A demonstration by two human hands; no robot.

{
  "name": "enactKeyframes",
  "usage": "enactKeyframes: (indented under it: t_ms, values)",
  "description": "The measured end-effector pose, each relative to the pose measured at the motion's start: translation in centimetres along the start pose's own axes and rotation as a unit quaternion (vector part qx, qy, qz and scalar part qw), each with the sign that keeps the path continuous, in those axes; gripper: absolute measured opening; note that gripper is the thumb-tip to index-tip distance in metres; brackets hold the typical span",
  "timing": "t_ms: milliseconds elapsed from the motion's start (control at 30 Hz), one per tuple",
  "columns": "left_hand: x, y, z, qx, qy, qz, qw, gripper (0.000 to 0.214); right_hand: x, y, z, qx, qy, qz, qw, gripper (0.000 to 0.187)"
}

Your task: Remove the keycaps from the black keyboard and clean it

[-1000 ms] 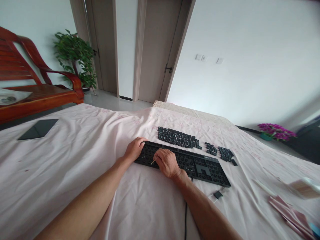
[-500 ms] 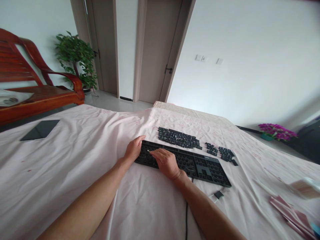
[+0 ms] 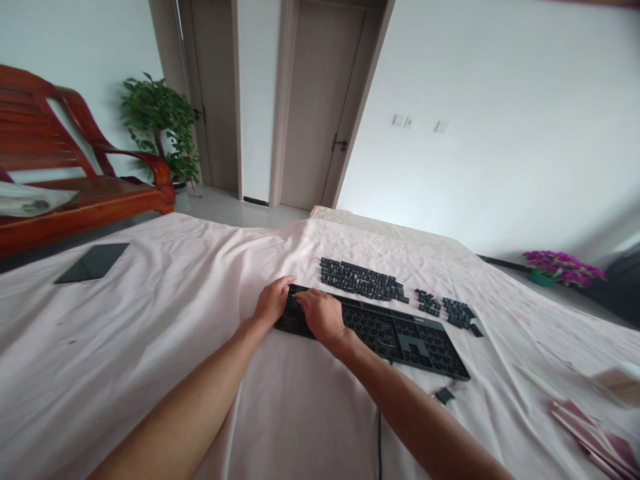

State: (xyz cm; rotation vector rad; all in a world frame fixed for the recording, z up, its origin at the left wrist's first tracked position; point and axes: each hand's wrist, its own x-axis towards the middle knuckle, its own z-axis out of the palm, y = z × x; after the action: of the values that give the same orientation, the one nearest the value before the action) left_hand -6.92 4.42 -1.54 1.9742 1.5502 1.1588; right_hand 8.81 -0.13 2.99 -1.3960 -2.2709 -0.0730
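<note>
A black keyboard (image 3: 367, 327) with its keycaps taken off lies slanted on the pink bed sheet. My left hand (image 3: 273, 301) grips its left end, thumb and fingers closed about the edge. Over the upper left part of the board, my right hand (image 3: 323, 317) is closed in a pinch, fingertips down at the key sockets. Its cotton swab, whose white tip showed a moment ago, is now mostly hidden by the fingers. Beyond the keyboard lie the loose keycaps in groups: a large block (image 3: 363, 280), a small cluster (image 3: 429, 303) and another cluster (image 3: 457, 313).
A small black object (image 3: 444, 395) and the keyboard's cable (image 3: 380, 440) lie on the near side. At right are a pink cloth (image 3: 593, 433) and a blurred pale pack (image 3: 620, 385). A dark tablet (image 3: 93, 263) rests at left, near a wooden bench (image 3: 115, 193).
My right hand has shifted slightly up and left across the keyboard, toward its top left corner. The left hand keeps its grip. The whole view has tilted a little.
</note>
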Motion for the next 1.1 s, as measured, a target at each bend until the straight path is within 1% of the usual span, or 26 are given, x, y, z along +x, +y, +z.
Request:
enactKeyframes:
  t_ms: [167, 467, 833, 1000, 1100]
  values:
    - [0.0, 0.0, 0.1, 0.004, 0.003, -0.003, 1.000, 0.038, -0.3, 0.3, 1.0, -0.016, 0.009, -0.011, 1.000, 0.021]
    - [-0.1, 0.2, 0.0, 0.013, 0.004, -0.007, 1.000, 0.039, -1.1, 0.5, 0.1, 0.016, 0.025, -0.019, 0.999, 0.020]
    - [0.0, 0.2, 0.0, 0.020, 0.004, -0.005, 1.000, 0.039, -2.1, 0.8, -1.4, 0.046, -0.006, -0.059, 0.997, 0.022]
    - [0.0, 0.3, 0.1, 0.016, 0.006, -0.008, 1.000, 0.039, -2.2, 1.0, -1.7, 0.059, -0.017, -0.075, 0.995, 0.023]
    - [0.0, 0.2, 0.1, 0.007, 0.007, -0.010, 1.000, 0.038, -2.2, 1.0, -1.8, 0.073, -0.035, -0.076, 0.994, 0.022]
